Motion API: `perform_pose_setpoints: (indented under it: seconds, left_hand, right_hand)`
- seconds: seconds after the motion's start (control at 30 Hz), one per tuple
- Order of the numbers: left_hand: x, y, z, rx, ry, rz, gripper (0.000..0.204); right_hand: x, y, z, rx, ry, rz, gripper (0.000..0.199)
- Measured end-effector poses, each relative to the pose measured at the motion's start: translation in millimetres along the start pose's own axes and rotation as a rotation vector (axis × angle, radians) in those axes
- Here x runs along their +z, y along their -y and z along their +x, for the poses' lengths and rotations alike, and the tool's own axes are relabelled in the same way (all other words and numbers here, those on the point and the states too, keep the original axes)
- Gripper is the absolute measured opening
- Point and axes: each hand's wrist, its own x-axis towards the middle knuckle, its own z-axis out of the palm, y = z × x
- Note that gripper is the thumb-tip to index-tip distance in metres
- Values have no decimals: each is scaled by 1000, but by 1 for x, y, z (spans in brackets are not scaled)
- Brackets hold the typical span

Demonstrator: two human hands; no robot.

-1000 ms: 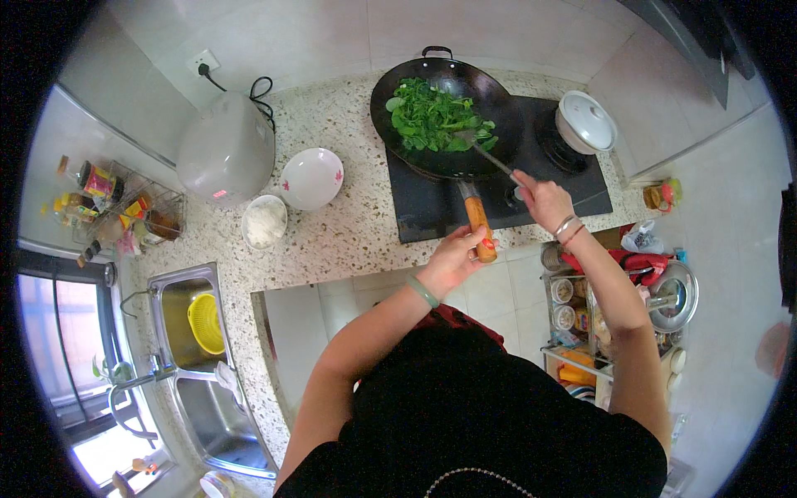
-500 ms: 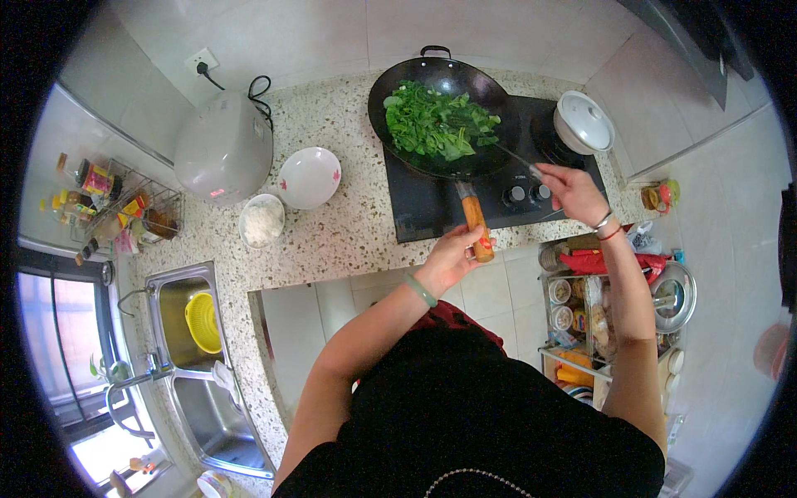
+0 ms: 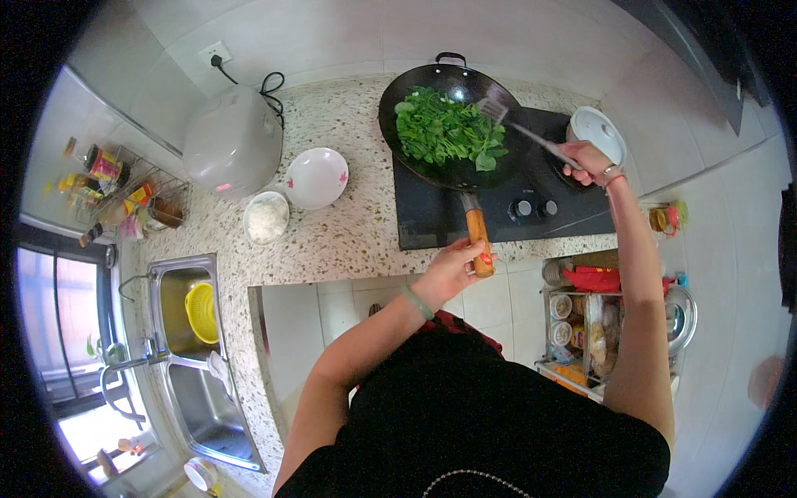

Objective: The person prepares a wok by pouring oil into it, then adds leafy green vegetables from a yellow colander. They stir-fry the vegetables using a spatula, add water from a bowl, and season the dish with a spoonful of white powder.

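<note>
The leafy greens (image 3: 444,133) in the black round wok (image 3: 448,124) on the dark stove looked bright and barely wilted, left grip (image 3: 455,267) closed round its wooden handle (image 3: 477,241), right grip (image 3: 588,159) clasping a metal spatula (image 3: 519,126).

— Where does the wok (image 3: 444,124) sit?
— On the cooktop (image 3: 506,203), with greens (image 3: 444,133) in it and a lidded pot (image 3: 599,133) to its right.
— And to its left?
— A plate (image 3: 316,178) and a bowl of rice (image 3: 266,218) on the counter (image 3: 340,236), the rice cooker (image 3: 232,143) behind them, the sink (image 3: 187,332) farther left.
</note>
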Motion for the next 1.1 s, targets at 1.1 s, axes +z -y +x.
perform_pose_setpoints:
  seconds: [1.1]
  left_hand:
    - [6, -5, -5, -21, -25, 61, 29]
  right_hand:
    - [85, -38, -167, -659, -547, -1314, 39]
